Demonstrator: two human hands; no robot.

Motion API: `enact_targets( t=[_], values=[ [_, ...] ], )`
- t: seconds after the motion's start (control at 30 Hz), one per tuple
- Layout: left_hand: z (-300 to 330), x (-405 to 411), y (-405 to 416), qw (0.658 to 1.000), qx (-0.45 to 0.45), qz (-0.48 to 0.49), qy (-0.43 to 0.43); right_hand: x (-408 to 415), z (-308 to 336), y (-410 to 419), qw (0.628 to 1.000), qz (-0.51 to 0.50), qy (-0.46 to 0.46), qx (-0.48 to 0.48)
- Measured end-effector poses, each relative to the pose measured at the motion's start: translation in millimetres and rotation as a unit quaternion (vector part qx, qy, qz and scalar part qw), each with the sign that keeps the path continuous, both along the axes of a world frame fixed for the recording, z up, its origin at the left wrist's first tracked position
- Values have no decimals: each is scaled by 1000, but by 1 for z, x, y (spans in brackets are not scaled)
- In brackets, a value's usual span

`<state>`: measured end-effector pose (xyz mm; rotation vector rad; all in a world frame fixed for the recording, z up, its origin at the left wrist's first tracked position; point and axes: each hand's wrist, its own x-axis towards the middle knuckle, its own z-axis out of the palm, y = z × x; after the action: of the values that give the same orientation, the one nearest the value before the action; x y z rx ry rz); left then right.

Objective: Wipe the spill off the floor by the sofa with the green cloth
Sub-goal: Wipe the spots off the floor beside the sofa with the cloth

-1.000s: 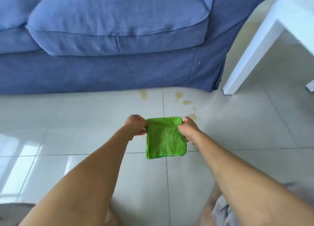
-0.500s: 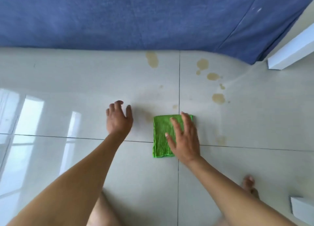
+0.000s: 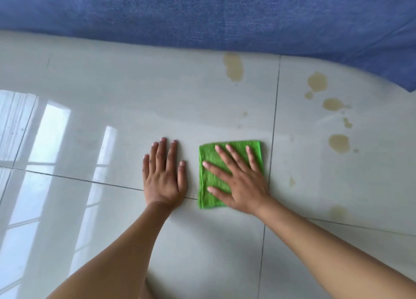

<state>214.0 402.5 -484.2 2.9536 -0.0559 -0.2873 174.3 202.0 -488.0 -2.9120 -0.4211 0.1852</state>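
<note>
Since the earlier frame the left hand (image 3: 165,177) has been set flat on the floor (image 3: 112,118), fingers extended and close together, just beside the green cloth (image 3: 210,177); the white leg formerly at the right edge is no longer shown. The right hand (image 3: 238,181) is laid palm-down on the cloth, fingers spread, nothing pinched; the folded cloth is pressed against the pale tiles beside a grout line. The spill (image 3: 234,67) is seen as several yellowish patches, one near the hem of the blue sofa (image 3: 202,13), others (image 3: 338,142) to the right of the cloth and apart from it; a faint smear (image 3: 337,212) is visible nearer the right forearm.
</note>
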Motion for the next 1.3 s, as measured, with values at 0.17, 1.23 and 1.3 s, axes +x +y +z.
enact_targets(
  t=[0.17,1.23,1.3],
  values=[
    [0,2,0,1000,14,-10,-1,86,3,35,996,-89,25,3],
    [1,2,-1,1000,-1,1,-2,-75,4,-6,971,-233,44,-31],
    [0,1,-1,1000,-2,2,-3,-72,5,-12,959,-278,42,-34]
  ],
)
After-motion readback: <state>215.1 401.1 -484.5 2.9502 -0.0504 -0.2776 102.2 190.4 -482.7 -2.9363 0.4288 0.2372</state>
